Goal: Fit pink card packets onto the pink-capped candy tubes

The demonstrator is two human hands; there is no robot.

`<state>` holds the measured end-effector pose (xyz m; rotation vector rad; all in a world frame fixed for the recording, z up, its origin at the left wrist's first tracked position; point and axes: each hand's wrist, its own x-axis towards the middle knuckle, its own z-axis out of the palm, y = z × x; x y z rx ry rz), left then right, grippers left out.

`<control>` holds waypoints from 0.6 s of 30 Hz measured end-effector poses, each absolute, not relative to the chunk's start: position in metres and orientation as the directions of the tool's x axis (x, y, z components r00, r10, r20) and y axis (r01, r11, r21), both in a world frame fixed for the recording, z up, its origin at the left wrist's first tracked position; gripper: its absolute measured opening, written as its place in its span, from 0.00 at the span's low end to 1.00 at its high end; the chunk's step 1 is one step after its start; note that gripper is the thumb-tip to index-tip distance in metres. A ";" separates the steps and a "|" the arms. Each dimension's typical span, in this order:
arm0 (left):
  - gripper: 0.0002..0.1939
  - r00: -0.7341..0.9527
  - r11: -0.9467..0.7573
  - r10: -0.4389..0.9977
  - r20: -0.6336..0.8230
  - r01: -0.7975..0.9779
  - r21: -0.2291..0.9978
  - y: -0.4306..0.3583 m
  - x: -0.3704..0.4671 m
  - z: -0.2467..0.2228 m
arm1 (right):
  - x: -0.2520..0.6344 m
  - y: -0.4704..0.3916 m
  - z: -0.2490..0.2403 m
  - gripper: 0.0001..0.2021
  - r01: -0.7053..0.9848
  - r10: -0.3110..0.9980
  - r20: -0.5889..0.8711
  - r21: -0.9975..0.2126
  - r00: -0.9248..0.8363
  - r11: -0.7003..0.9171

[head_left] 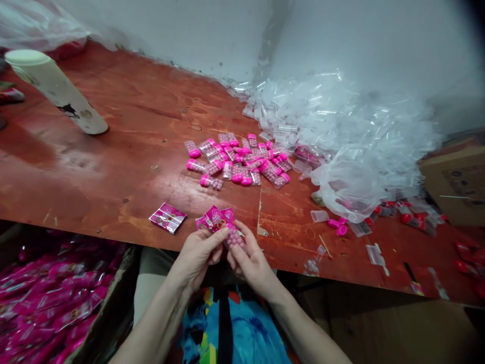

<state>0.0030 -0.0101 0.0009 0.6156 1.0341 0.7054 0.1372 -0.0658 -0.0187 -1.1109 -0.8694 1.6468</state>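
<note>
In front of my body, over the table's front edge, both hands meet at a small clear candy container [235,239] full of pink balls. My right hand [253,260] is closed round its side and lower end. My left hand [197,253] is closed too, thumb and fingers pinching its upper end, where the cap is mostly hidden. Just behind the fingers lie pink printed wrappers [215,217], partly covered by my left hand. A flat stack of the same pink wrappers [167,218] lies to the left. Farther back is a pile of filled containers with pink caps [242,161].
A heap of clear empty containers [341,116] rises at the back right, by a cardboard box [454,182]. Red-capped containers [417,217] lie near it. A tall pale bottle [60,93] stands back left. Below left, a box holds many pink packets [49,303].
</note>
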 end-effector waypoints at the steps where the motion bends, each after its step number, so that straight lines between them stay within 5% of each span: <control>1: 0.25 0.352 0.644 0.755 -0.552 -0.246 0.724 -0.010 0.003 0.000 | 0.136 -0.065 -0.019 0.29 -0.238 0.965 -0.250 -0.935 -0.084 -0.263; 3: 0.22 0.385 0.674 0.734 -0.560 -0.307 0.672 -0.011 0.005 -0.002 | 0.133 -0.063 -0.018 0.30 -0.183 0.974 -0.225 -0.957 -0.011 -0.223; 10: 0.22 0.384 0.661 0.736 -0.558 -0.230 0.714 -0.026 0.011 -0.009 | 0.135 -0.055 -0.019 0.36 -0.512 0.908 -0.340 -0.750 -0.244 -0.419; 15: 0.16 0.322 0.592 0.801 -0.505 -0.297 0.749 -0.022 0.005 -0.008 | 0.137 -0.058 -0.029 0.33 -0.409 0.927 -0.295 -0.835 -0.233 -0.368; 18: 0.27 0.228 0.514 0.858 -0.461 -0.377 0.771 -0.020 0.003 -0.006 | 0.142 -0.063 -0.032 0.31 -0.347 0.934 -0.269 -0.874 -0.236 -0.339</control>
